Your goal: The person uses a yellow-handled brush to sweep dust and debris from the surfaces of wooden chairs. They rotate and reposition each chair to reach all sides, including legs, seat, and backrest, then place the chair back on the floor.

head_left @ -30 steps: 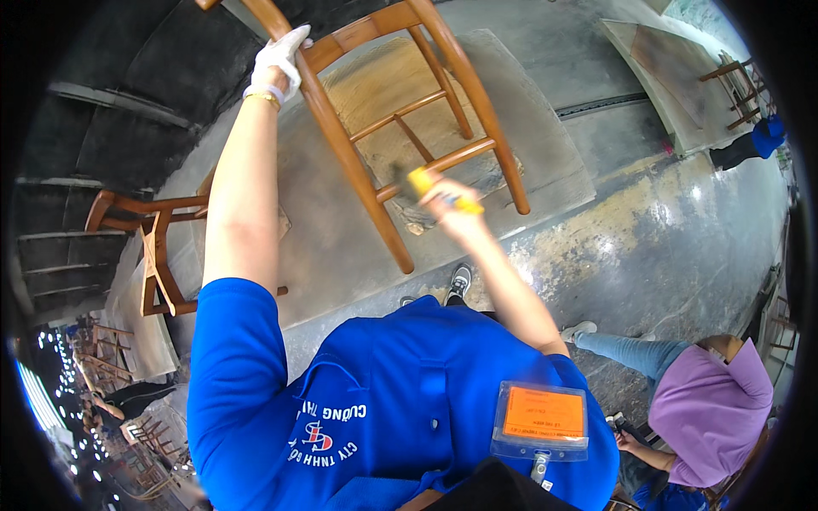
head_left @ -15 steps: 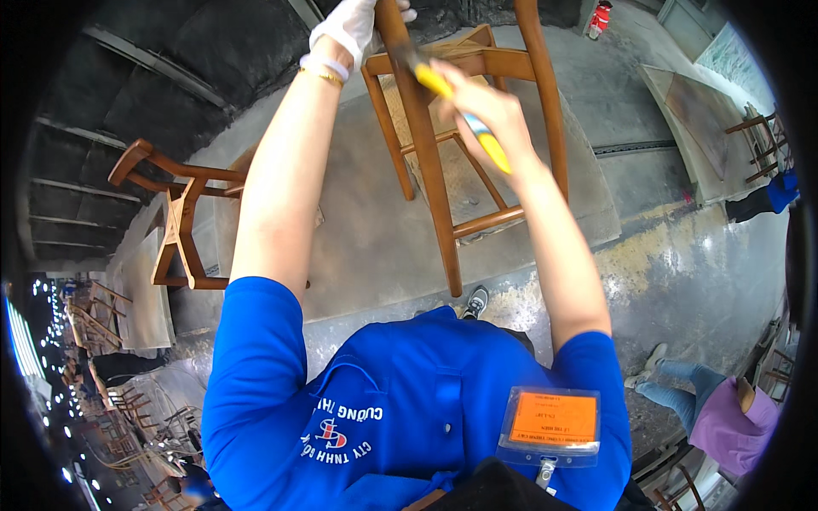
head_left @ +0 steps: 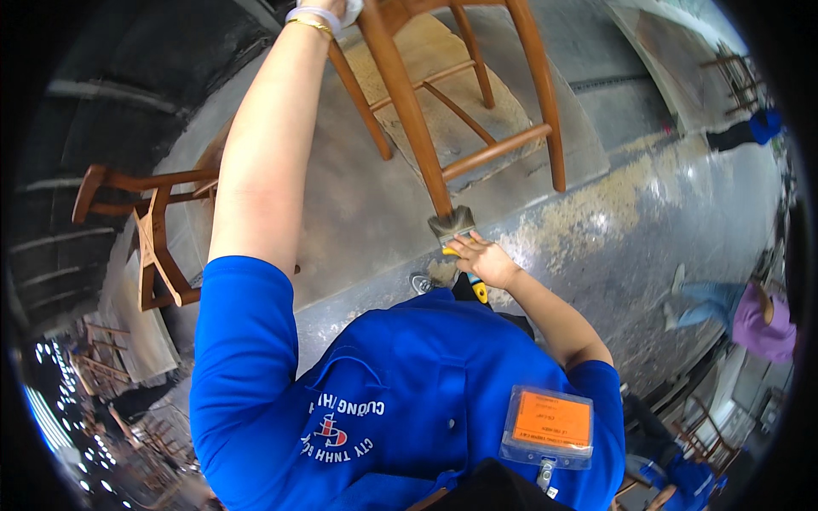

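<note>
A brown wooden chair (head_left: pixel 407 102) stands tilted in front of me, its legs toward me. At the top edge of the picture, my left hand (head_left: pixel 349 10), in a white glove, is against the upper part of the chair's near post; its fingers are cut off by the edge. My bare right hand (head_left: pixel 484 262) is closed on a flat paintbrush (head_left: pixel 479 289) with a yellow and blue handle. The dark bristles meet the lower end of the chair's nearest leg.
Another wooden chair frame (head_left: pixel 153 230) lies at the left. A worn board (head_left: pixel 452 94) lies beneath the chair. Several more chairs (head_left: pixel 106 349) are at the lower left. A person in a purple top (head_left: pixel 763 324) is at the right, another in blue (head_left: pixel 765 128) farther up.
My right hand has brought the brush down the post from near its top to the foot of the leg. The view has shifted, and my left hand is now mostly past the top edge.
</note>
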A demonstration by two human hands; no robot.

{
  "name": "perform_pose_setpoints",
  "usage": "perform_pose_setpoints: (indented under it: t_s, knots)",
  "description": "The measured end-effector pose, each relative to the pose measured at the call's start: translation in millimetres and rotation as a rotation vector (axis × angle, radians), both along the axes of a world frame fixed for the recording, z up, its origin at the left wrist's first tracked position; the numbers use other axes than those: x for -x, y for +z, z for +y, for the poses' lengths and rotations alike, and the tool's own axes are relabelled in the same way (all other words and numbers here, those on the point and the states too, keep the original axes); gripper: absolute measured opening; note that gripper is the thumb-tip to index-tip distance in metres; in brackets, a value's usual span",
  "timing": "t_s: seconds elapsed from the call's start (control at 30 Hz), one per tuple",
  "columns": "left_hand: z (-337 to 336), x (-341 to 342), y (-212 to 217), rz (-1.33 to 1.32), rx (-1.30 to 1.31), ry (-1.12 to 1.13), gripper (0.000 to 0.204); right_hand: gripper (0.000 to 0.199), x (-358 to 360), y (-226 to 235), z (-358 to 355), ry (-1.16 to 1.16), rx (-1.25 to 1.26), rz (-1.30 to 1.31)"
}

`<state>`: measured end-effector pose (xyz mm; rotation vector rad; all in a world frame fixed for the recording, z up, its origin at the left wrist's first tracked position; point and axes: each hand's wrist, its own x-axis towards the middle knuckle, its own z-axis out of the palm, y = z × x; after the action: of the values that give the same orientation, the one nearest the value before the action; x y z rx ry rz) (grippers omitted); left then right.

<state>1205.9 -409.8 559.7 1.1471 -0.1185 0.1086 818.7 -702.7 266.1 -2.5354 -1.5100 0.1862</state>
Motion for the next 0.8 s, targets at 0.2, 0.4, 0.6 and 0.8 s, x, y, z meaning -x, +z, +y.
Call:
perform_pose_setpoints:
  t_s: [0.2, 0.4, 0.6, 0.8]
  knots:
    - [-0.1, -14.7, -34.5, -0.02, -0.019, 0.042, 0.015, 0.01, 41.5, -5.9, 17.0, -0.726, -0.533, 0.661]
    - [13.2, -52.0, -34.8, 0.028, -0.126, -0.006, 0.021, 0.012, 26.2, -9.1, 64.7, -1.309, -1.948, 1.035]
    - [6.6, -73.1, -33.6, 0.146, -0.132, 0.062, 0.022, 0.003, 31.1, -25.1, 71.0, -2.391, -1.653, 0.605]
    - [-4.9, -56.8, -28.7, 0.109, -0.093, 0.087, 0.021, 0.013, -15.7, -2.9, 107.9, -1.221, -2.267, 0.834]
